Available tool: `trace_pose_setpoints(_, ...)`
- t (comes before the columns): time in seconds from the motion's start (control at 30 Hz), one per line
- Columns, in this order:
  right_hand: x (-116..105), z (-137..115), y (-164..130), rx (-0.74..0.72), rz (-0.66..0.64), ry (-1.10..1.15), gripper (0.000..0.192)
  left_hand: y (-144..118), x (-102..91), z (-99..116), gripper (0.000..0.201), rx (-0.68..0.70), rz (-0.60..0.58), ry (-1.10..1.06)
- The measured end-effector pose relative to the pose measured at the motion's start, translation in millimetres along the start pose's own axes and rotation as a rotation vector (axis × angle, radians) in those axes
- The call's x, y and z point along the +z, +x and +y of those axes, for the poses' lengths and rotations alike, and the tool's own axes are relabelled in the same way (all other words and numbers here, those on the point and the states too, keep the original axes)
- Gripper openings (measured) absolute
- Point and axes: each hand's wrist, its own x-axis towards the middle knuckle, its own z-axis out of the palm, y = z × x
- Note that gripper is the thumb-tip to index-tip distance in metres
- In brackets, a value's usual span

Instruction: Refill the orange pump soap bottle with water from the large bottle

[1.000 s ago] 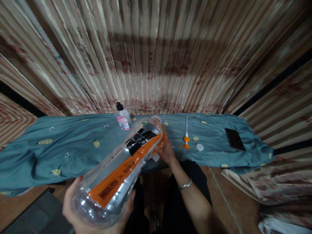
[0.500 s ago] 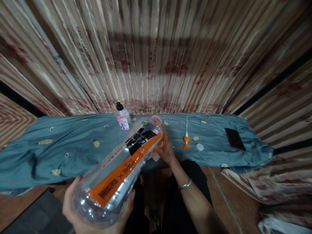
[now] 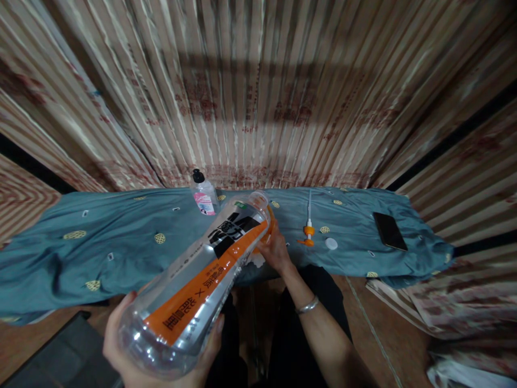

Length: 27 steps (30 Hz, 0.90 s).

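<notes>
Two hands are holding a big clear bottle tipped over the table.

The left hand [image 3: 161, 350] is cupping the base of the large bottle [image 3: 202, 280], fingers curled around it; the right hand [image 3: 277, 250] is gripping its neck end above the blue cloth [image 3: 100, 242], near a small bottle [image 3: 203, 195], pump nozzle [image 3: 308, 233] and phone [image 3: 389, 230].

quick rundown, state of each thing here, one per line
large clear bottle: tipped with its neck away, held at both ends
left hand: cupping the bottle's base
right hand: closed at the neck end
small bottle: upright, black cap on
pump head: lying loose on the cloth
phone: flat, screen dark
</notes>
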Motion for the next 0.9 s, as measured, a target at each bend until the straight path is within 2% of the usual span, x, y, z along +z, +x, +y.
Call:
trace_pose_setpoints(0.13,0.7,-0.2,-0.1,-0.006,0.011,0.004,0.074,3.5,2.3,6.6,0.125,0.068,-0.037,0.02)
trace_pose_setpoints(0.27,1.2,-3.3,-0.1,-0.019,0.002,-0.002,0.077,5.2,8.3,13.1,0.122,0.077,-0.012,0.0)
trace_pose_setpoints(0.33,0.8,-5.5,-0.2,-0.026,0.004,0.002,0.077,5.3,12.3,19.9,0.119,0.053,-0.003,-0.007)
trace_pose_setpoints(0.37,0.5,-6.6,-0.2,-0.024,0.005,0.002,0.077,5.3,13.7,23.4,0.116,0.015,0.059,-0.035)
trace_pose_setpoints(0.43,-0.3,-8.4,-0.2,-0.009,0.004,-0.004,0.075,5.6,14.8,28.4,0.115,-0.051,0.065,-0.023)
trace_pose_setpoints(0.47,-0.7,-9.2,-0.2,-0.001,0.003,-0.007,0.075,5.8,14.6,29.8,0.116,-0.017,0.067,-0.021)
trace_pose_setpoints(0.53,-1.1,-10.1,-0.2,0.011,0.0,-0.011,0.074,6.4,14.1,31.7,0.122,0.109,-0.036,0.004)
trace_pose_setpoints(0.57,-1.0,-10.3,-0.2,0.012,0.001,-0.011,0.074,6.7,14.5,33.1,0.124,0.108,-0.034,-0.006)
trace_pose_setpoints(0.6,-0.8,-10.3,-0.1,0.011,0.005,-0.012,0.075,6.8,15.6,35.0,0.122,0.057,-0.028,-0.023)
trace_pose_setpoints(0.63,-0.6,-10.1,-0.1,0.009,0.01,-0.013,0.075,6.8,17.1,37.1,0.119,-0.015,0.047,-0.041)
trace_pose_setpoints(0.7,-0.1,-9.3,0.0,0.004,0.02,-0.016,0.075,6.5,19.9,39.6,0.116,-0.04,0.08,-0.051)
trace_pose_setpoints(0.8,-0.1,-7.8,0.0,-0.007,0.012,-0.028,0.074,5.2,16.9,29.7,0.122,-0.05,0.074,-0.032)
trace_pose_setpoints(0.87,-0.4,-7.3,0.0,-0.011,0.006,-0.031,0.073,3.8,10.1,15.3,0.128,0.061,0.003,-0.034)
trace_pose_setpoints(0.9,-0.5,-7.3,-0.1,-0.011,0.007,-0.029,0.073,3.1,6.4,8.3,0.129,0.068,-0.027,-0.006)
